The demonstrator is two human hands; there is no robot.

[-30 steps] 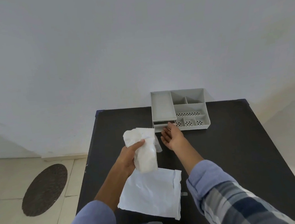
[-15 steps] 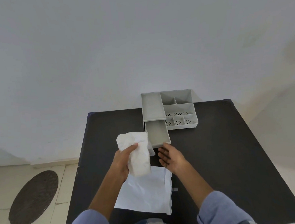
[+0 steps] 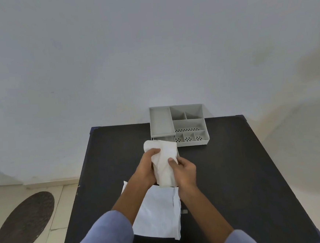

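Observation:
A rolled white cloth is held upright between both hands above the black table. My left hand grips its left side with the thumb over the top. My right hand grips its right side, thumb pressed on the front. Behind the cloth stands a grey plastic organiser with several compartments. Its small drawer is pulled out toward me and mostly hidden by the cloth. A flat white cloth lies on the table under my forearms.
The organiser sits against the white wall at the table's far edge. A dark oval mat lies on the tiled floor to the left of the table. A small grey tag lies on the table beside the flat cloth.
My right hand pulled the drawer out, let go of it and came onto the rolled cloth. The cloth, earlier held by my left hand alone, is now gripped by both.

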